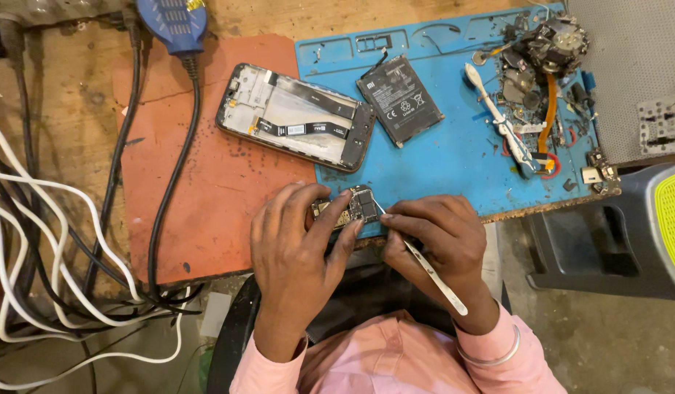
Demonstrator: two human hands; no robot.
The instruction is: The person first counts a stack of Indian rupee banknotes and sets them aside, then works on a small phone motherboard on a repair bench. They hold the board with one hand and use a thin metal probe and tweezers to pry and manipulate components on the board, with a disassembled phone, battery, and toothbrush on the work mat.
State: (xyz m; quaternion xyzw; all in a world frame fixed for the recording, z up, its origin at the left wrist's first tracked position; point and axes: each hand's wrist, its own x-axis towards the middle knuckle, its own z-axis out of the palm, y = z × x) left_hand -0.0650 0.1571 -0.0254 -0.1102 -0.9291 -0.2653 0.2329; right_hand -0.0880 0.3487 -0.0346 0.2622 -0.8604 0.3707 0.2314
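Small circuit board [346, 208] at near edge of blue mat [454, 168], pinched in left hand [297, 237]; right hand [432, 230] just right of board, gripping tweezers [425, 264]; tips aimed left at board's right edge; long axis running left-right.

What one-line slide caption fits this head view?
Left hand steadies a small circuit board while right hand works metal tweezers at it, beside an opened phone and battery.
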